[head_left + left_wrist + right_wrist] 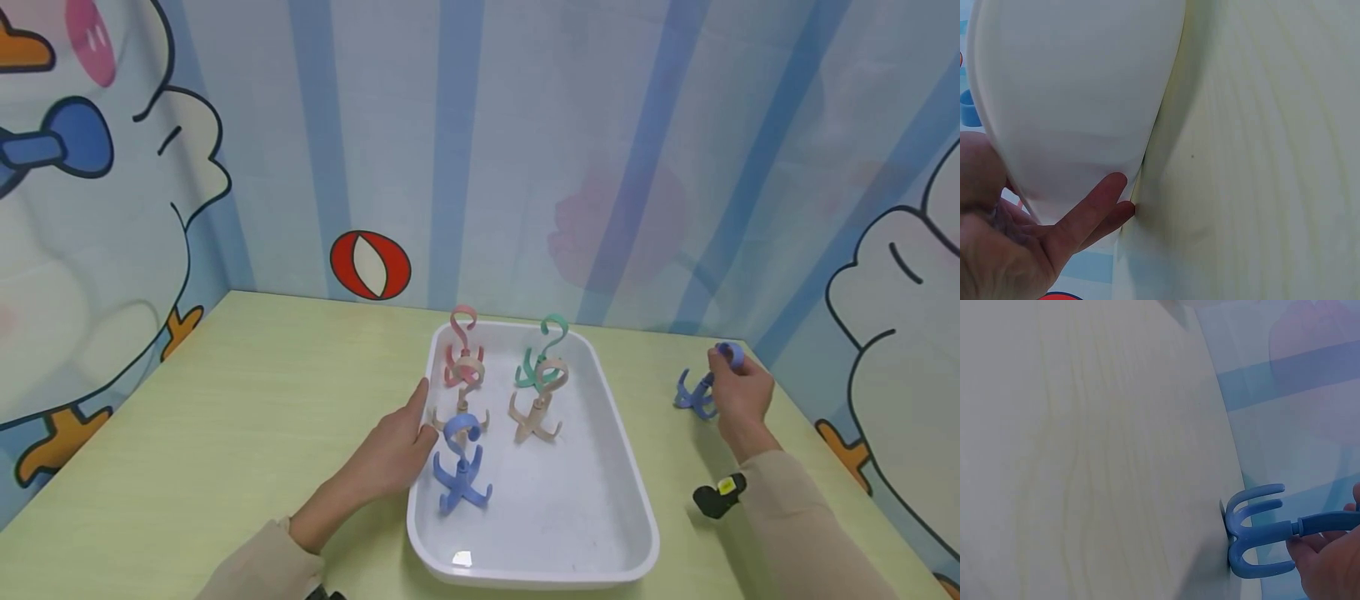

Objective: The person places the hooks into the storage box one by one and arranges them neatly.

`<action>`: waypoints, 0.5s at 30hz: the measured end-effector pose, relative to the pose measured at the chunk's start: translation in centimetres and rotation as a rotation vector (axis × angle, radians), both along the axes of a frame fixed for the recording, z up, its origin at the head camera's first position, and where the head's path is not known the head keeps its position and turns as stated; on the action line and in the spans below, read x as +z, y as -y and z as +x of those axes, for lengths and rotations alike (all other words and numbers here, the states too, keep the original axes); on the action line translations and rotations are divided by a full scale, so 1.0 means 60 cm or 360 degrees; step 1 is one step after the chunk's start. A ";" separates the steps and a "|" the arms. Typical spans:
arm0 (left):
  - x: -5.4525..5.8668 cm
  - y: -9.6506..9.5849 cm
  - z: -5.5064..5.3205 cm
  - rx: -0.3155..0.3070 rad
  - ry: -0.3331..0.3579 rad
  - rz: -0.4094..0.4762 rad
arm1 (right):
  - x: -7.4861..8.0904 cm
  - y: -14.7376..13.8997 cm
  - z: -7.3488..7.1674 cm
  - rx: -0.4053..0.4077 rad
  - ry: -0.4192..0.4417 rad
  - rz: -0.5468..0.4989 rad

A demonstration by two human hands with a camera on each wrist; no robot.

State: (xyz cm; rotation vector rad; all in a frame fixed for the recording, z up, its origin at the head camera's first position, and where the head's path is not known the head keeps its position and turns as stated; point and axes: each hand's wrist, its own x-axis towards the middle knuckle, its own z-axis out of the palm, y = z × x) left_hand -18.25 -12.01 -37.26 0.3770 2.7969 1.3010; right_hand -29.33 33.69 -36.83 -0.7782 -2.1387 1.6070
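Note:
A white tray (pixel 577 500) stands on the table, its left side held by my left hand (pixel 393 454). That hand's thumb lies at the rim, and in the left wrist view its fingers (pixel 1094 209) extend along the outer wall. To the right of the tray, my right hand (pixel 741 396) pinches a blue four-pronged swivel hook (pixel 1260 532) by its curved upper part, prongs at the tabletop. Inside the tray are a pink hook (pixel 463 337), a green hook (pixel 555 327), two beige hooks (pixel 534 417) and a blue hook (pixel 462 482), most with their curved ends raised.
The pale wood-grain table (pixel 300 383) meets a striped blue backdrop (pixel 495 167) with cartoon figures at the back and sides. A black strap piece with a yellow mark (pixel 720 495) is beside the right sleeve (pixel 802 517).

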 end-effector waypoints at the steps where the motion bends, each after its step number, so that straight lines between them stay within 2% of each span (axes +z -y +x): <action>1: 0.000 -0.001 0.000 0.0002 0.0006 0.0000 | 0.000 -0.001 0.000 0.0009 -0.0011 -0.0021; 10: 0.000 0.000 0.001 -0.0005 -0.0005 0.0003 | 0.005 -0.008 0.005 0.0091 -0.0082 -0.0202; 15: -0.001 0.000 0.000 0.0000 -0.0004 0.0005 | 0.012 -0.011 0.010 0.0154 -0.0210 -0.0424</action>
